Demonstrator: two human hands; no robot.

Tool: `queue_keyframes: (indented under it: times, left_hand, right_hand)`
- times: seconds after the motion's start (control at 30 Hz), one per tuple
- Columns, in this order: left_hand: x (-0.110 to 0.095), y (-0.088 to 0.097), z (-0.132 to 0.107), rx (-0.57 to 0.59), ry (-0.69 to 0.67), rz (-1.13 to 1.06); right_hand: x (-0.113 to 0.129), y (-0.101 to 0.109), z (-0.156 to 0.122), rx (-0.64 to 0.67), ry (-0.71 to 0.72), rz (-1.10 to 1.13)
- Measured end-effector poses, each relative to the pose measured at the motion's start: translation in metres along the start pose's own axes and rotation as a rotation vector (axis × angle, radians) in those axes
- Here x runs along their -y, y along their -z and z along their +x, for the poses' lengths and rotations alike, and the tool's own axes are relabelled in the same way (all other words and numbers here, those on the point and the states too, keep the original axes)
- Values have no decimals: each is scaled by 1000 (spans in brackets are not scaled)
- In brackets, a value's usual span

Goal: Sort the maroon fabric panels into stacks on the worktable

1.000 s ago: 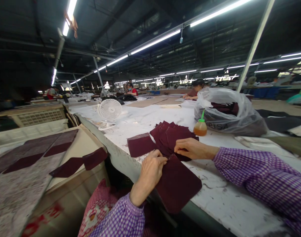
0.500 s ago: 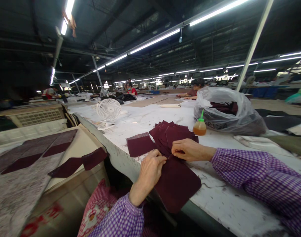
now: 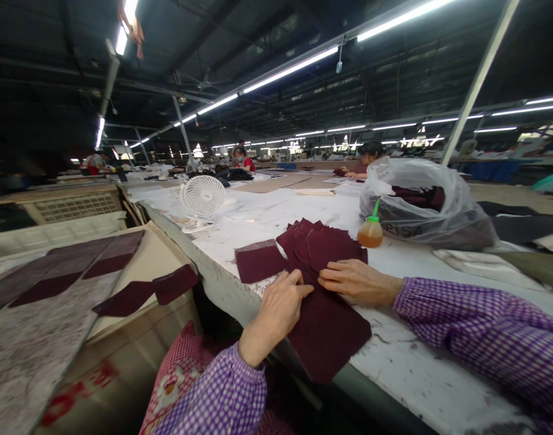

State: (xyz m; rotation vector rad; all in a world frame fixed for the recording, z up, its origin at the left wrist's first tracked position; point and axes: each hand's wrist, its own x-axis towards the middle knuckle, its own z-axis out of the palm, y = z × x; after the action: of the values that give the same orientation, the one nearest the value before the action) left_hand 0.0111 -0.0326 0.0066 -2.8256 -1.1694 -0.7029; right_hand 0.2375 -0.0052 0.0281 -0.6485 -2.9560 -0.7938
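A dark maroon fabric piece (image 3: 329, 332) with cut corners lies at the table's near edge, its front part hanging over. My left hand (image 3: 281, 305) is closed on its upper left edge, thumb and index finger pinched together. At its upper right edge, where it meets the pile, my right hand (image 3: 355, 281) is closed with fingers curled and pressed together on the cloth; the fingertips are partly hidden. Just beyond my hands, a fanned pile of maroon fabric pieces (image 3: 319, 241) spreads over the white table. One separate maroon piece (image 3: 259, 261) lies left of the pile.
A squeeze bottle (image 3: 370, 233) of amber liquid stands behind the pile, beside a clear plastic bag (image 3: 439, 226) holding maroon cloth. A white fan (image 3: 203, 196) stands farther left. Left of the table, a cream bin (image 3: 122, 368) carries fabric strips. Co-workers sit farther back.
My right fingers have loosened from a raised pinch and now lie lower on the cloth. My left hand stays at the edge, its index finger reaching slightly farther right. The view shifts slightly.
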Motion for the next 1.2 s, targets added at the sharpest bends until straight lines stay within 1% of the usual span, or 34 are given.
queue_keyframes:
  times: [0.07, 0.17, 0.23, 0.27, 0.37, 0.43, 0.53, 0.63, 0.7, 0.8, 0.93, 1.07, 1.2]
  left_hand:
    - [-1, 1, 0, 0, 5, 9]
    - [-2, 0, 1, -6, 13, 10]
    - [-3, -1, 2, -12, 21, 13]
    - [-3, -1, 2, -15, 25, 9]
    - [2, 2, -2, -31, 35, -73]
    - [8, 6, -9, -53, 55, -189]
    - [17, 13, -24, -113, 87, -327]
    - [22, 14, -37, -184, 57, -333]
    - [22, 13, -41, -220, 34, -325]
    - [21, 9, -44, -254, 32, -349]
    - [21, 6, -46, -262, 18, -353]
    - [24, 9, -52, -247, -1, -389]
    - [28, 14, -61, -207, -23, -415]
  right_hand:
    - [-2, 2, -3, -6, -80, 47]
    - [0, 12, -2, -95, -238, 271]
    - [7, 18, 3, -144, -255, 451]
    - [11, 21, 5, -147, -248, 514]
    - [22, 25, 12, -104, -251, 580]
    - [26, 26, 14, -76, -273, 582]
    - [26, 29, 16, -23, -255, 564]
    - [27, 34, 17, 40, -206, 486]
    - [28, 37, 18, 68, -177, 406]
    - [31, 37, 19, 73, -138, 297]
    - [32, 39, 25, 52, -81, 217]
    - [31, 47, 34, 106, -25, 182]
    - [31, 57, 42, 137, 15, 167]
